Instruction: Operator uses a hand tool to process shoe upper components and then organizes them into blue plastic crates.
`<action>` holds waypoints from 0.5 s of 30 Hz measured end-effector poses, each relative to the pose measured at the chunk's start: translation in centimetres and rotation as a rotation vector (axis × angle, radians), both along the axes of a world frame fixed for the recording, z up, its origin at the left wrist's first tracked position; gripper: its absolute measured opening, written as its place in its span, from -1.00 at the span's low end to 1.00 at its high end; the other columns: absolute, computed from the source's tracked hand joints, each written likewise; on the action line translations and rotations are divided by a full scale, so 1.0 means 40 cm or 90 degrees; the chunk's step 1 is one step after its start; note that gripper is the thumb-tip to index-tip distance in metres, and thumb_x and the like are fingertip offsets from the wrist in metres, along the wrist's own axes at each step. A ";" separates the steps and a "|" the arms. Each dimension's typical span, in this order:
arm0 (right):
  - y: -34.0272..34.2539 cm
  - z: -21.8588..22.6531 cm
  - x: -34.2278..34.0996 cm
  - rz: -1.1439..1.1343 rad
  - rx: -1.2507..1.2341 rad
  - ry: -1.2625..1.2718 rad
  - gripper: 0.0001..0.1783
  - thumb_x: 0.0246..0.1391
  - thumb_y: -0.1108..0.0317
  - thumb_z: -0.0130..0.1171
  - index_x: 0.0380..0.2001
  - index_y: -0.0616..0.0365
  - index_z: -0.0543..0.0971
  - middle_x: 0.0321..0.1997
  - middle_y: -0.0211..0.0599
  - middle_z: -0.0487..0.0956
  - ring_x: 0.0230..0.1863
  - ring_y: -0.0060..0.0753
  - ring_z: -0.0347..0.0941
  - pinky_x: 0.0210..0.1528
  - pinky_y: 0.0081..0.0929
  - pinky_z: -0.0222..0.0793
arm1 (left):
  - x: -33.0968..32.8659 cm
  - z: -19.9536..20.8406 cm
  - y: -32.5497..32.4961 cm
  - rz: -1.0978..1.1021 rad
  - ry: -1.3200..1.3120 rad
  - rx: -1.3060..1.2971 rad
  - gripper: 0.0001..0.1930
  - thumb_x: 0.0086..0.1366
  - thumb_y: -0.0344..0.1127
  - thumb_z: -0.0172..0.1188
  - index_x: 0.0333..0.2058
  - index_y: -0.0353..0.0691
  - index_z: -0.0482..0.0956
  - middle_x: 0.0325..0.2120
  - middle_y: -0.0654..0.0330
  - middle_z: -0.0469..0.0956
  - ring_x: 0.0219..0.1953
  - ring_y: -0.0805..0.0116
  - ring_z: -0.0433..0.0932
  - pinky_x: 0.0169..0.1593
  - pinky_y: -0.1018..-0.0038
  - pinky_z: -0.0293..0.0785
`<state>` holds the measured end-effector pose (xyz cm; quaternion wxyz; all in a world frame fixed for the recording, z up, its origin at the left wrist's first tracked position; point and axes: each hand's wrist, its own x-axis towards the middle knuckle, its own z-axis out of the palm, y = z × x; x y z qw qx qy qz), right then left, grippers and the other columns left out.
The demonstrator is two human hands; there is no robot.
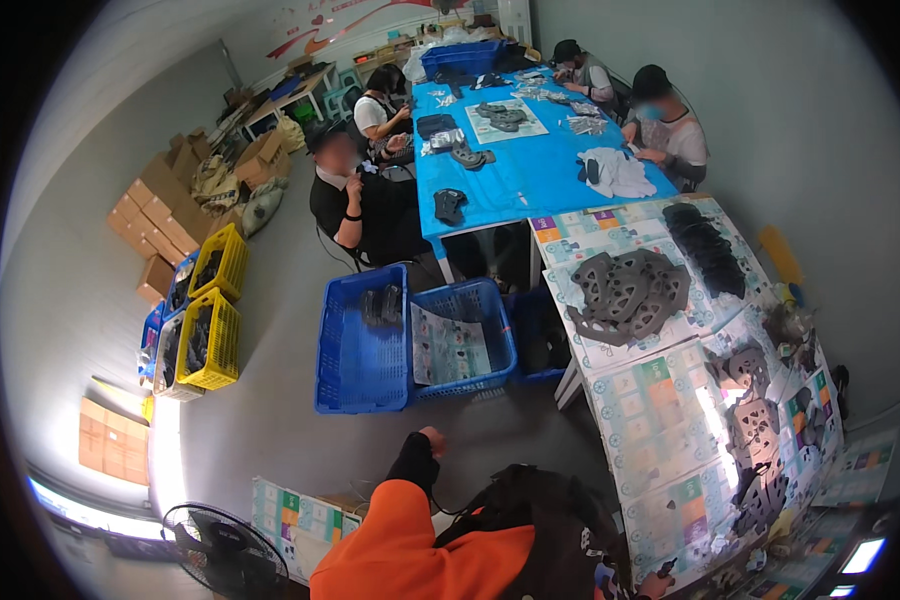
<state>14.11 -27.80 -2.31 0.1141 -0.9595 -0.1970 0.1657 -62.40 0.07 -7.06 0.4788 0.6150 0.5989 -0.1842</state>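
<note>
My left hand [433, 441] reaches out of an orange sleeve with a black cuff, over the grey floor near the blue crates. Its fingers do not show clearly. Low at the picture's edge, my right hand [656, 584] is closed on a small dark piece [666, 568] beside the printed-paper tabletop [642, 405]. A heap of grey perforated foam pads [630, 295] lies on that tabletop, with a row of black pads [705, 250] farther back. More grey cut-out pads [755, 425] lie along its right side under bright light.
A blue crate [334, 350] with black pads stands beside a second blue crate [502, 335] holding printed sheets. Several people sit around a blue-covered table [540, 180]. Yellow crates [210, 340] and cardboard boxes [160, 205] stand left. A black fan [225, 550] is at lower left.
</note>
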 end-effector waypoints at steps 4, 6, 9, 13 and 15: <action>-0.004 -0.006 -0.027 0.051 -0.117 -0.166 -0.31 0.06 0.16 0.26 0.06 0.45 0.24 -0.17 0.18 0.59 -0.12 0.16 0.59 -0.09 -0.03 0.53 | -0.006 -0.006 -0.037 0.256 -0.027 -0.068 -0.77 0.29 -0.16 0.22 -0.37 -0.21 0.65 -0.55 0.24 0.63 -0.56 0.38 0.61 -0.50 0.44 0.51; 0.011 -0.011 -0.041 0.060 -0.137 -0.155 -0.24 0.06 0.13 0.28 0.09 0.46 0.18 -0.13 0.20 0.58 -0.07 0.17 0.57 -0.03 -0.02 0.50 | -0.039 -0.024 -0.065 0.289 -0.067 -0.024 -0.77 0.30 -0.17 0.22 -0.33 -0.22 0.65 -0.56 0.23 0.63 -0.57 0.39 0.60 -0.51 0.46 0.51; 0.009 -0.057 0.006 0.015 -0.164 -0.121 -0.27 0.14 0.04 0.27 0.11 0.42 0.28 -0.11 0.11 0.61 -0.07 0.09 0.58 -0.02 -0.10 0.51 | -0.013 -0.022 -0.065 0.342 -0.059 -0.002 -0.75 0.30 -0.15 0.23 -0.28 -0.23 0.64 -0.55 0.24 0.64 -0.57 0.41 0.60 -0.50 0.45 0.52; -0.003 -0.060 -0.019 -0.089 0.216 -0.017 -0.58 0.06 0.53 0.14 0.02 0.27 0.36 -0.04 0.16 0.59 0.07 0.22 0.54 0.12 -0.04 0.45 | 0.042 0.046 -0.055 0.361 -0.019 -0.059 -0.73 0.30 -0.14 0.22 -0.21 -0.23 0.64 -0.54 0.22 0.65 -0.56 0.41 0.61 -0.49 0.44 0.54; -0.017 -0.016 -0.020 -0.083 0.131 -0.050 -0.55 0.01 0.56 0.10 0.04 0.33 0.39 -0.07 0.09 0.59 0.02 0.09 0.56 0.06 -0.13 0.49 | 0.066 0.060 -0.072 0.417 -0.011 -0.070 -0.72 0.30 -0.13 0.22 -0.17 -0.22 0.65 -0.53 0.21 0.66 -0.55 0.40 0.62 -0.48 0.45 0.55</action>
